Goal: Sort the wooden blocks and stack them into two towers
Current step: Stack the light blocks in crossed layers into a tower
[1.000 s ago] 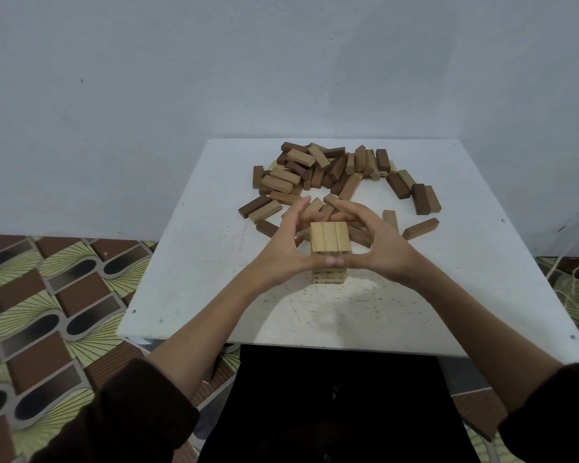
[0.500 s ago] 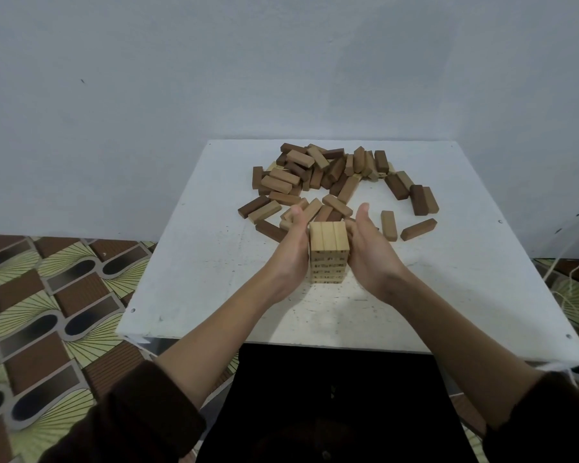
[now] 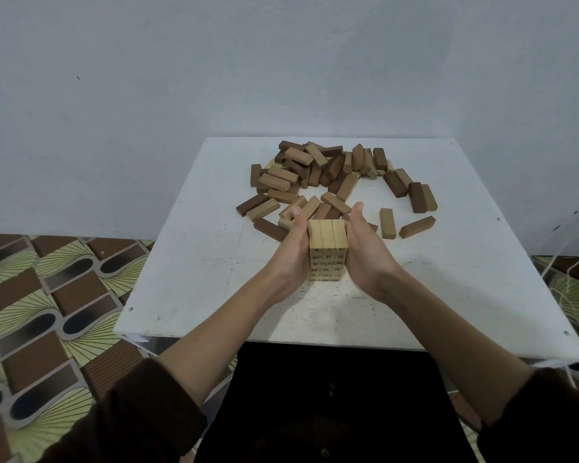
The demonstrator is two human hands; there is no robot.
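Light-wood tower stands front-centre on the white surface. Its top layer is three blocks side by side. Left hand and right hand flank it, palms flat on its left and right sides, fingers straight. They are pressing it, not wrapped round it, and are apart by the tower's width.

Around it:
- The loose pile of mixed light and dark blocks lies behind the tower towards the far edge. Its nearest blocks sit just past the fingertips.
- A dark block lies just left of the left hand.
- A lone light block and a brown block lie right of the right hand, near it but apart from it.
- Patterned floor tiles are at left, thin white cords at the right edge.

Hard to see:
- The hands cover the tower's side faces, and the tower hides the blocks straight behind it.
- The print on the tower's front is too small to read, and the layer count is unclear.
- The dark sleeves are cut off at the bottom.
- The black shape below the front edge can't be identified.
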